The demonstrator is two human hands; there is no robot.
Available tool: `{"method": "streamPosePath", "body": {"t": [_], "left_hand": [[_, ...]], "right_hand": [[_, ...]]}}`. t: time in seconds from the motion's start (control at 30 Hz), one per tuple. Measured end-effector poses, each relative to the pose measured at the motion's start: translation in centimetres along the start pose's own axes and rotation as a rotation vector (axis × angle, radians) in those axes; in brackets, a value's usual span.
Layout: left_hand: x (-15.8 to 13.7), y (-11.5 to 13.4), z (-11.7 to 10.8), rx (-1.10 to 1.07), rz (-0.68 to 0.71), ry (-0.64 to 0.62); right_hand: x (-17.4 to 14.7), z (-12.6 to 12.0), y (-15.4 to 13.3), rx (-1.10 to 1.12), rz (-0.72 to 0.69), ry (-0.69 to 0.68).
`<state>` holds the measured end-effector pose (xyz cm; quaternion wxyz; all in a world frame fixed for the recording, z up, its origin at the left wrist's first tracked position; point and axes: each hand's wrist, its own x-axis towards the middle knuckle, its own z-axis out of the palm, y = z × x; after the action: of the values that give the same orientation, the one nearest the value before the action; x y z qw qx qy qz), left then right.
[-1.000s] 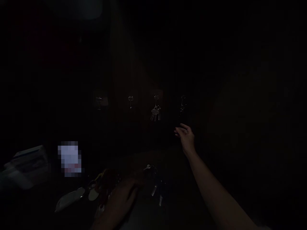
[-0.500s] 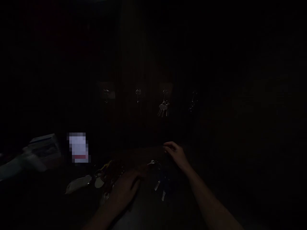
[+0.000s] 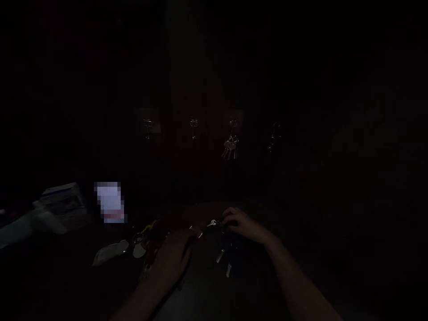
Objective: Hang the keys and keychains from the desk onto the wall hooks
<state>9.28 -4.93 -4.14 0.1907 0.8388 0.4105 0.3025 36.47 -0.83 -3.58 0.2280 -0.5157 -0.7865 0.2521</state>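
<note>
Right hand (image 3: 242, 223): had come down from just below the rightmost hook (image 3: 276, 125), where it was a second earlier, to low over the surface (image 3: 187, 298); its fingers were bent, and whether they grasped anything could not be told.
Left hand (image 3: 172, 252): lay low over the surface, much as before, fingers pointing forward; a small pinkish glint showed at their tips, and I could not tell whether they gripped something.
Silver key (image 3: 213, 222): one, on the surface between the two hands, just beside the right fingers; contact was unclear.
Dark blue bundle (image 3: 230, 244): one, nearer the wearer than the right hand, with two pale metallic pieces (image 3: 220, 255) beside it.
Hooks (image 3: 194, 125): four in a row; the third from the left carried keys, the fourth something thin, too dark to name.
Hanging bunch (image 3: 230, 145): one, with an oval tag and about four keys.
Left of the left hand: one reddish tangle (image 3: 154, 244), one round pale tag (image 3: 139, 250), one long pale piece (image 3: 112, 252).
Farther left: one bright pixelated rectangle (image 3: 110, 201), one box (image 3: 67, 207).
</note>
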Motion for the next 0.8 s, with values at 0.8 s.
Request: {"method": "streamPosePath", "body": {"t": [0.8], "left_hand": [[-0.3,-1.2,0.8,0.022,-0.032,0.165]], "right_hand": [[0.8,1.5,-4.9,0.616,0.055,0.273]]}}
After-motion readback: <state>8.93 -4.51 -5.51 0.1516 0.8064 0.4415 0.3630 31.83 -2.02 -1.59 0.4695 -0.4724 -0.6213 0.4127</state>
